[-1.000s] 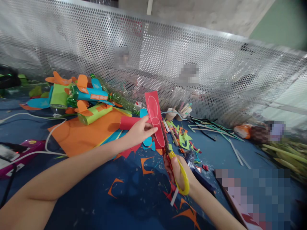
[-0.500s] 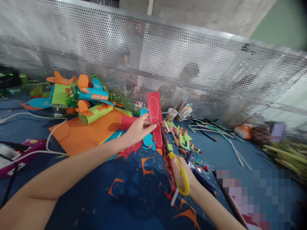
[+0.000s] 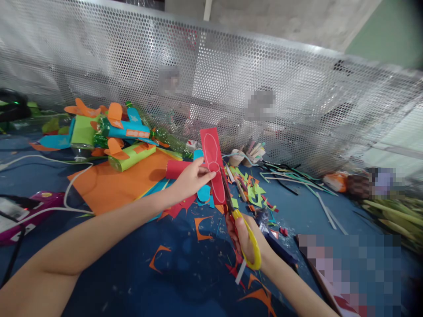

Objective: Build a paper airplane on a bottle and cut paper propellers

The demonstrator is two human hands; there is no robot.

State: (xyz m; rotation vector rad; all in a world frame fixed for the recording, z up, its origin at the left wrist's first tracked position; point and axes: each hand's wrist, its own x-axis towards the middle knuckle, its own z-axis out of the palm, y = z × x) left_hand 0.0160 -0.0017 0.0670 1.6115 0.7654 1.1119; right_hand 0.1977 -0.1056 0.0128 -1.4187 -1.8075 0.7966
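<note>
Your left hand (image 3: 191, 179) pinches the flat red paper strip (image 3: 211, 152), right of the red roll (image 3: 176, 169); its pale drawn outline shows two long ovals meeting at a small circle. Your right hand (image 3: 246, 240), lower right of the roll, is wrapped round yellow-handled scissors (image 3: 237, 214)

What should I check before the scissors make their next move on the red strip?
1. Left hand gripping the red strip: ok, thumb on its near face.
2. Right hand on the scissors: ok, holding the yellow handle.
3. White outline readable: ok, most of it shows.
4. Strip between the blades: cannot tell; they overlap its right edge in view.
5. Left thumb safely clear: cannot tell; its tip looks close to the blades.
</note>
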